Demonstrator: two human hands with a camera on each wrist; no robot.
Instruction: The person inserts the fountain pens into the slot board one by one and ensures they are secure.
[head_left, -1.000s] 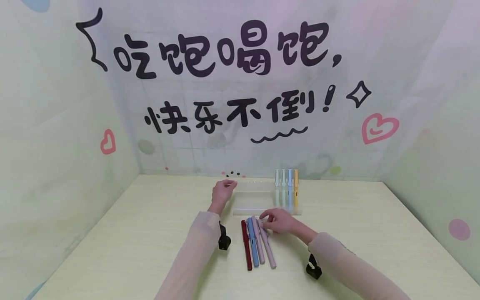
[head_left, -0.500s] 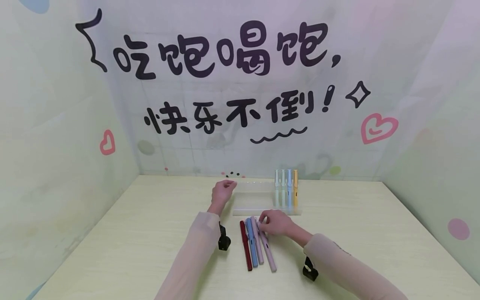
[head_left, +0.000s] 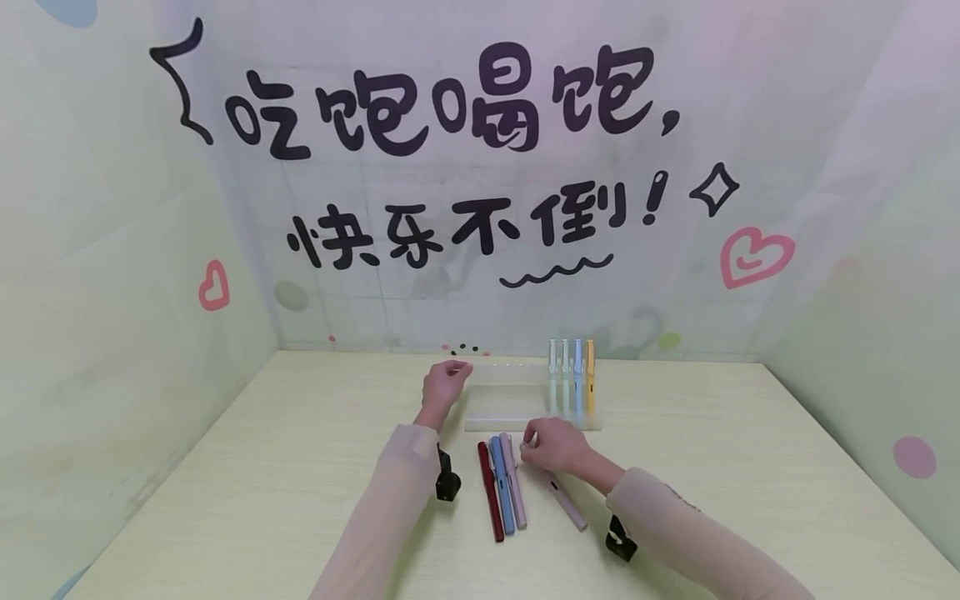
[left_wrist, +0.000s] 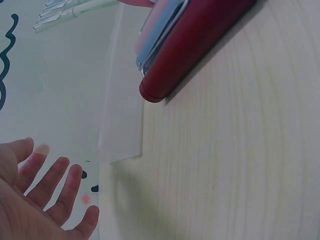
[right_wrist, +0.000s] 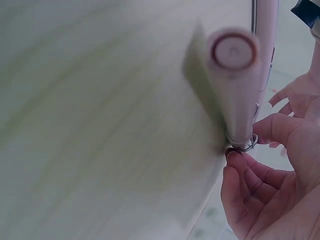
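Note:
My left hand (head_left: 446, 385) is at the upper left corner of a clear pen rack (head_left: 504, 402), thumb and index finger pinching its edge. Its other fingers (left_wrist: 62, 197) are spread in the left wrist view. My right hand (head_left: 557, 444) pinches a lilac pen (head_left: 570, 507) by its cap end. In the right wrist view that pen's barrel end (right_wrist: 234, 52) points at the camera, and fingertips meet at the clip. Left of it, side by side on the table, lie a second lilac pen (head_left: 513, 481), a blue pen (head_left: 502, 485) and a dark red pen (head_left: 490, 492).
At the rack's right end several pens stand upright: two pale green pens (head_left: 558, 379), a light blue pen (head_left: 578, 377) and a yellow pen (head_left: 591, 377). A lettered backdrop (head_left: 480, 308) rises behind the pale wooden table (head_left: 690, 442).
My right hand has closed on the outermost lilac pen; its lower end has swung right, away from the other pens. My left hand stays at the rack.

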